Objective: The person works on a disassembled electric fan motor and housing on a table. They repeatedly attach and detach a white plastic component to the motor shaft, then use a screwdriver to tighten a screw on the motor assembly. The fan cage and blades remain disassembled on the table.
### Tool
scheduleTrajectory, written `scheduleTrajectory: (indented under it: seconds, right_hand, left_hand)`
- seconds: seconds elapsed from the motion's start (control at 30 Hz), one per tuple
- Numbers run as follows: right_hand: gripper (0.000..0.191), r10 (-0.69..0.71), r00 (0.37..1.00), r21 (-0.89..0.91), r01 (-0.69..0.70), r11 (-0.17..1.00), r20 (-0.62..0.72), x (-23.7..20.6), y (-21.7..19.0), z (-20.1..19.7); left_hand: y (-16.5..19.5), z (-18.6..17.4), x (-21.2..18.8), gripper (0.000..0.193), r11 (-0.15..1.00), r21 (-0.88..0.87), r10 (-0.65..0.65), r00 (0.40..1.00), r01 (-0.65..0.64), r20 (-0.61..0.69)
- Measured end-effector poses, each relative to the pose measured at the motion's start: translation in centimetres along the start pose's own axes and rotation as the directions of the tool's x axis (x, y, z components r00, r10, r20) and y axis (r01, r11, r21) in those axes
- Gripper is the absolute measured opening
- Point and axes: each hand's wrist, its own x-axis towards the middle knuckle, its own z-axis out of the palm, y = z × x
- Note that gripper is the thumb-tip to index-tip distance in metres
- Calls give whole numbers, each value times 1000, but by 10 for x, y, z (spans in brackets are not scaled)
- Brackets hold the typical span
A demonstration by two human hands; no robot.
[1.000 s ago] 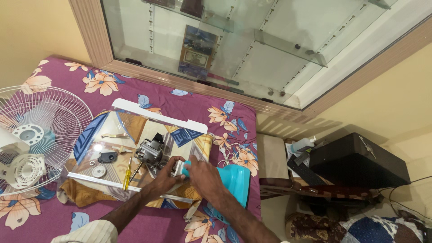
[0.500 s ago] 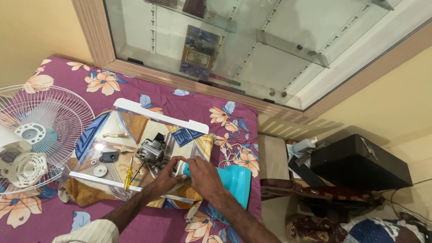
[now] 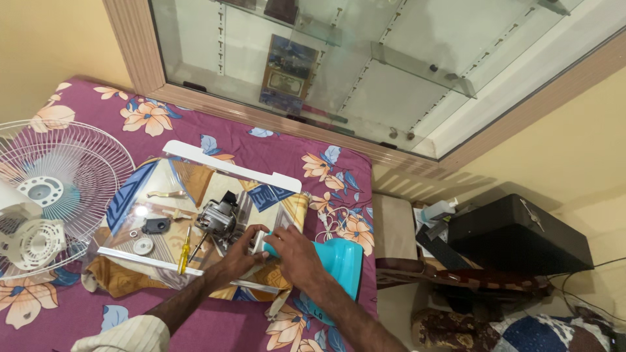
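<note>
**Mia:** Head camera is looking down at two hands. What are they doing?

**Sam:** Both hands are meeting over a teal fan base (image 3: 339, 261). The left hand (image 3: 240, 255) is curling its fingers around a small white piece (image 3: 259, 242) at the top end of that base. The right hand (image 3: 297, 255) is lying over the same end and is pressing down on it, with its fingers bent around it.

**Mia:** So the fingers are closed?

**Sam:** Yes, they are gripping, not hanging loose. The white piece is sitting right between the two sets of fingers.

**Mia:** What is lying near the fingers?

**Sam:** A grey fan motor (image 3: 218, 216) is sitting just past the left fingertips, very close. A yellow screwdriver (image 3: 184, 249) is lying a bit farther out on the left side. Beyond that, a small black part (image 3: 156, 225) and a round white washer (image 3: 143, 246) are resting on a clear plastic sheet (image 3: 156, 189).

**Mia:** And far from the fingers?

**Sam:** A white wire fan guard (image 3: 72, 176) is lying well away on the left, on the purple flowered cloth (image 3: 280, 146). A black case (image 3: 515, 234) is sitting well away on the right.
</note>
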Motion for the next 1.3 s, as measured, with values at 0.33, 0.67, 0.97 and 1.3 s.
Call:
scheduleTrajectory:
  seconds: [0.33, 0.67, 0.97, 1.3]
  right_hand:
    - [28, 104, 995, 152, -104, 983, 3, 2, 14, 13]
    - [29, 327, 944, 250, -308, 918, -38, 6, 22, -1]
    - [33, 590, 788, 556, -574, 601, 176, -21, 82, 43]
    - [74, 453, 874, 221, -484, 847, 176, -17, 59, 51]
  left_hand:
    - [-9, -2, 5, 55, 991, 37, 129, 992, -129, 7]
    - [-4, -1, 3, 55, 1000, 14, 28, 1000, -28, -6]
    - [0, -7, 8, 60, 984, 169, 54, 998, -50, -18]
    - [23, -11, 10, 64, 960, 68, -270, 962, 271, -31]
